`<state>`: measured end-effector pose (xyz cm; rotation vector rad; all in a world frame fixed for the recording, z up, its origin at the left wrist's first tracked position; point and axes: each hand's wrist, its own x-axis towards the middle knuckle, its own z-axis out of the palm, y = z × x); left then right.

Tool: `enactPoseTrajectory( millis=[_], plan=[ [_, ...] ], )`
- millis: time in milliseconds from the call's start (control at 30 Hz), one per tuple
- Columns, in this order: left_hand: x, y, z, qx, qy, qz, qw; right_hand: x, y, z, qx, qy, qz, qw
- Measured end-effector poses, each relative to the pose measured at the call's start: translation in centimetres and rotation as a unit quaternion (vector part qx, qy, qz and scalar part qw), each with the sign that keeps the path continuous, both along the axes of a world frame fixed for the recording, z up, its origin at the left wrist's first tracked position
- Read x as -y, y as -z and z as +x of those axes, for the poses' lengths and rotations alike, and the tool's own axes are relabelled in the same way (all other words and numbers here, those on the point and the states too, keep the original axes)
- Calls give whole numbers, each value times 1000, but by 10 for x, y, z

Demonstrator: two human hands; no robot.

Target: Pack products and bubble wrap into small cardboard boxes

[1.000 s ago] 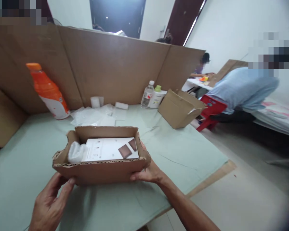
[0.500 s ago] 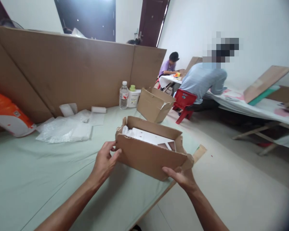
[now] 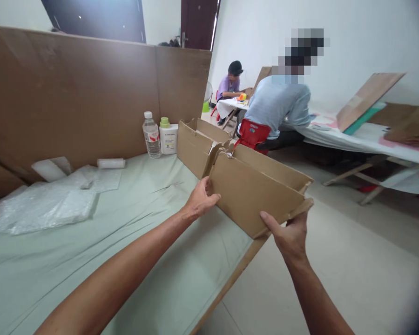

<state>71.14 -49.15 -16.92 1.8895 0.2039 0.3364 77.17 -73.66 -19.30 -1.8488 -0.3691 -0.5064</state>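
An open-topped cardboard box (image 3: 256, 190) stands at the right edge of the cloth-covered table, between my two hands. My left hand (image 3: 203, 197) grips its left end, thumb on the near wall and fingers round the corner. At the right end, my right hand (image 3: 289, 228) has its thumb on the near wall and its fingers behind the corner. The near wall hides what is inside. Directly behind its left end is a second cardboard box (image 3: 194, 153), close against it or touching.
A water bottle (image 3: 151, 135) and a white bottle with a green cap (image 3: 168, 137) stand by the cardboard partition (image 3: 91, 97). Bubble wrap (image 3: 52, 204) lies on the left. Beyond the table edge, a person in light blue (image 3: 277, 104) sits on a red chair (image 3: 253, 135).
The held box has moved away from me and to the right, up to the second box at the table edge. Its white contents have gone out of sight. The view has shifted right.
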Motion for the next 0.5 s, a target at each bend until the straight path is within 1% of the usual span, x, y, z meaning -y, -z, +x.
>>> enactPoseTrajectory(
  millis=[33,100,167,233,300,400,500],
  plan=[
    [3,8,2,-7,15,15,1000,-2,1,8,-2,4,2,1000],
    [6,25,-2,-25,39,54,997,-7,4,20,6,1,-2,1000],
    [8,39,-13,-33,62,101,992,-11,5,27,10,-4,-17,1000],
    [11,48,-27,-30,90,146,985,-14,5,29,6,0,-27,1000],
    [14,51,-40,-23,118,182,976,-17,3,27,-2,12,-31,999],
    [20,49,-58,-18,143,228,963,-19,5,14,-27,14,-32,999],
    [25,47,-81,-23,155,310,938,-15,19,-13,-92,-13,-33,995]
  ],
)
